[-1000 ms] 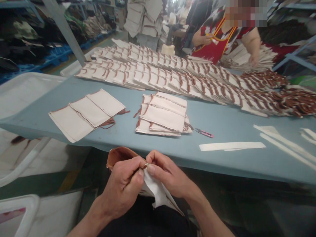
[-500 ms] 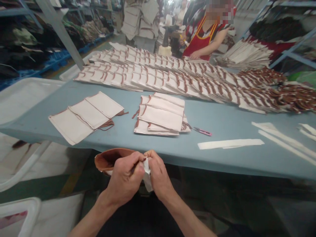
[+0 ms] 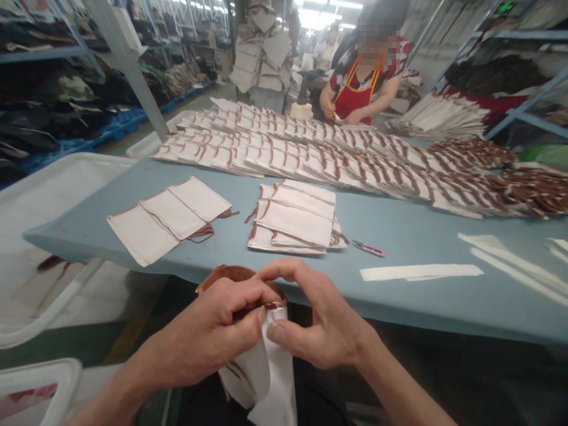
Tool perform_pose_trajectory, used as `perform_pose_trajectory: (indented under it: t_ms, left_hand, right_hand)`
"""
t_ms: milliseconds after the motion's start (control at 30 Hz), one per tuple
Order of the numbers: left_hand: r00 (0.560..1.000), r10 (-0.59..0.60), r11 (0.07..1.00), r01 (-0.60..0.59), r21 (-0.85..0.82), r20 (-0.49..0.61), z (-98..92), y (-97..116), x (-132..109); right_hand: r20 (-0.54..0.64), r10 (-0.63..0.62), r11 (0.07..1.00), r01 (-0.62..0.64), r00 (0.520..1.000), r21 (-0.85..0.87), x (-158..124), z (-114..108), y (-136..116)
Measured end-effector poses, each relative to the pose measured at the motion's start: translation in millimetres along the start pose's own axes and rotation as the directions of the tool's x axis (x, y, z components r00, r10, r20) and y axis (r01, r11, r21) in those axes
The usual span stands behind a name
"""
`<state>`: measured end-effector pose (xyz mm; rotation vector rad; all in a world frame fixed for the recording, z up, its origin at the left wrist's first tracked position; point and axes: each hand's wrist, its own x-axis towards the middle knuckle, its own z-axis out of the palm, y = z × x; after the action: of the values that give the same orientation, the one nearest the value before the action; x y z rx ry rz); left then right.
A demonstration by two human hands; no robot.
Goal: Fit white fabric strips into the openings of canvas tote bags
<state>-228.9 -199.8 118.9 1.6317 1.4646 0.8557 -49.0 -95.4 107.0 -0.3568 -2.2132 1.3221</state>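
In front of the table's near edge I hold a white fabric pouch (image 3: 280,373) with a brown inside, its opening facing up and away. My left hand (image 3: 213,331) is closed on the pouch's brown-edged rim, thumb on the white outer side. My right hand (image 3: 326,313) pinches the same rim from the other side, its thumb on the white cloth and its fingers curled over the edge. The thumbs are close together beside a short brown strip at the rim. My hands cover part of the pouch's opening.
On the blue table (image 3: 310,284) lie a small pile of white pouches (image 3: 295,219), further pouches (image 3: 168,219), pink-handled thread snips (image 3: 370,248) and white strips (image 3: 421,272). Long overlapping rows of brown-edged pieces (image 3: 284,151) stretch behind. A co-worker in a red apron (image 3: 359,94) stands across.
My hands and the pouch have come up closer, showing more of its white outside. My right hand has opened out wider around the rim. The co-worker's hands have drawn together.
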Motion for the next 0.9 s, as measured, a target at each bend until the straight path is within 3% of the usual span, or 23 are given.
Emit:
perform_pose_trajectory:
  t_ms: [167,367,467,567,700,900]
  left_hand:
    - [1.0,-0.031,0.997,0.03,0.069,0.001,-2.7,4,-12]
    - [0.999,-0.049,0.986,0.05,0.161,-0.016,4.1,9,-15]
    - [0.999,0.014,0.975,-0.004,0.221,-0.042,6.5,5,-14]
    - [0.987,0.15,0.95,-0.126,0.287,-0.063,9.2,-4,-14]
    - [0.91,0.391,0.867,-0.314,0.388,-0.137,14.8,-19,-14]
    - [0.759,0.637,0.726,-0.532,0.436,-0.134,19.0,-36,-7]
  right_hand:
    - [0.162,0.032,0.984,-0.003,0.986,-0.176,2,-3,1]
    - [0.243,0.191,0.981,-0.195,0.951,-0.008,4,-4,2]
    - [0.251,0.235,0.969,-0.246,0.939,0.009,3,-2,5]
    - [0.238,0.254,0.961,-0.273,0.938,0.052,-1,2,6]
    - [0.182,0.283,0.929,-0.316,0.942,0.191,-5,12,7]
    - [0.302,0.338,0.748,-0.449,0.891,0.488,-11,17,19]
